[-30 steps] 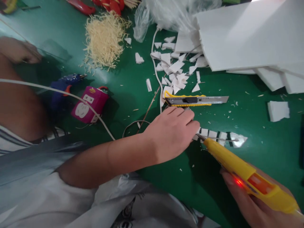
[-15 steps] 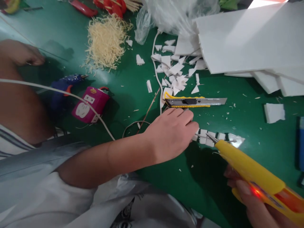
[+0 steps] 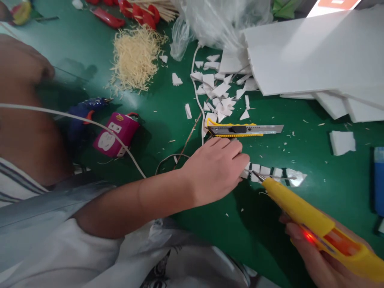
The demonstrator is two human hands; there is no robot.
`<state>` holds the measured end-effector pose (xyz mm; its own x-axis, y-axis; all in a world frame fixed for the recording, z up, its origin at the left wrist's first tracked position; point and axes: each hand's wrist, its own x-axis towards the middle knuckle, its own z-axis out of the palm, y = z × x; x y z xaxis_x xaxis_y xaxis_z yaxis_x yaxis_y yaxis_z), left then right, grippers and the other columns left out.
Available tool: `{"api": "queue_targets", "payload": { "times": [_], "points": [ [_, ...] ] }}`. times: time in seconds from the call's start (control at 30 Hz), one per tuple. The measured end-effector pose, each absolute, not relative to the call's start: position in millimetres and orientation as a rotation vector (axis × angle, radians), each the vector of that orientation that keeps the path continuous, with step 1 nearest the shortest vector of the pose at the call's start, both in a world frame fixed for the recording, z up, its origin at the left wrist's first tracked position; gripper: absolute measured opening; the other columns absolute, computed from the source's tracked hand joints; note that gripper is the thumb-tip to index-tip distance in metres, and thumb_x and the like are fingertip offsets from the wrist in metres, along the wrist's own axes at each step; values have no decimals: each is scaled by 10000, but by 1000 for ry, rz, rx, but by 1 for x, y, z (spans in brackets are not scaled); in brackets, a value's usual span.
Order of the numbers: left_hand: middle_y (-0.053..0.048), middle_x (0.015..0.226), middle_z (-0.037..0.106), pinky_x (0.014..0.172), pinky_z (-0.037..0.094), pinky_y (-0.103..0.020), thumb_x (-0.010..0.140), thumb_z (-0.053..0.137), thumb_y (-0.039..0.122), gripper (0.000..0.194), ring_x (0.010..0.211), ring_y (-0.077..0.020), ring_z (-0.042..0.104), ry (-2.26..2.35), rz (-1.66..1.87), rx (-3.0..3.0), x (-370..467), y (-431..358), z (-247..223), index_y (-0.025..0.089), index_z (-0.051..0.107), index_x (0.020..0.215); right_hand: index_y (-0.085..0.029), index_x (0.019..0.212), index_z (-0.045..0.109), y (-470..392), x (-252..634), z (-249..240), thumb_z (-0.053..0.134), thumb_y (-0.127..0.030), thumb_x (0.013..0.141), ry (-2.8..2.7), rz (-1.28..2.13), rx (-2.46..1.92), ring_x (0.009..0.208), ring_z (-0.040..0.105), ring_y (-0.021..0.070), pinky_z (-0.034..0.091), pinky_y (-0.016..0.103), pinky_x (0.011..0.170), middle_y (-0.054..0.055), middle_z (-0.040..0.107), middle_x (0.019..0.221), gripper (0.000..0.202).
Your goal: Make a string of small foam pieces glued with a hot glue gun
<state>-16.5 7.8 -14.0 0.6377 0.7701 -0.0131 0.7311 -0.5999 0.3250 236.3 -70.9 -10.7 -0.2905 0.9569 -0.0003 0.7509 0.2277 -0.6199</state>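
Observation:
My left hand (image 3: pixel 217 170) is closed over the near end of a strip of white foam pieces (image 3: pixel 264 172) set in a row along a thin wire. Its fingertips are hidden beneath the hand. A pointed, shiny piece (image 3: pixel 295 177) forms the strip's right end. In my right hand (image 3: pixel 309 248) is a yellow glue gun (image 3: pixel 303 208), its red light lit. The metal nozzle touches or hovers just over the foam row, close to my left fingers; which one I cannot tell. Just above my left hand lies a yellow box cutter (image 3: pixel 246 129) with its blade out.
Foam scraps (image 3: pixel 220 96) are scattered behind the cutter, near large white foam sheets (image 3: pixel 306 56). Shredded straw-coloured strands (image 3: pixel 136 58) are heaped further left. A magenta socket block (image 3: pixel 116 134), a white cable (image 3: pixel 60 113) and a blue glue gun (image 3: pixel 85 112) lie beside another person's arm (image 3: pixel 27 108).
My right hand has moved the glue gun left along the foam row, nearer my left fingers. My left hand stays in place. The other person's hand has shifted slightly.

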Motion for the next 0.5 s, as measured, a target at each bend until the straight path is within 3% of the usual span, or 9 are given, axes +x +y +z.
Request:
{"api": "queue_targets", "payload": {
  "times": [0.17, 0.3, 0.5],
  "points": [
    [-68, 1025, 655, 831, 463, -357, 959, 591, 230, 115, 914, -229, 593, 1184, 385, 2556, -20, 6, -14, 160, 678, 985, -277, 946, 644, -70, 255, -15, 626, -320, 889, -2274, 663, -1478, 635, 715, 184, 578, 262, 522, 20, 713, 801, 73],
    [-45, 941, 654, 747, 446, -342, 998, 487, 175, 218, 823, -202, 561, 1128, 501, 2620, -21, 3, -15, 181, 684, 905, -286, 1036, 633, -68, 265, -14, 573, -306, 934, -2391, 472, -1395, 766, 765, 209, 633, 270, 654, 16, 753, 851, 120],
    [-48, 936, 650, 731, 440, -337, 988, 490, 160, 221, 824, -197, 557, 1112, 459, 2619, -20, 3, -18, 179, 692, 901, -274, 1065, 569, -62, 257, -12, 494, -281, 969, -2443, 345, -1369, 721, 766, 203, 623, 252, 617, 40, 753, 838, 123]
  ]
}}
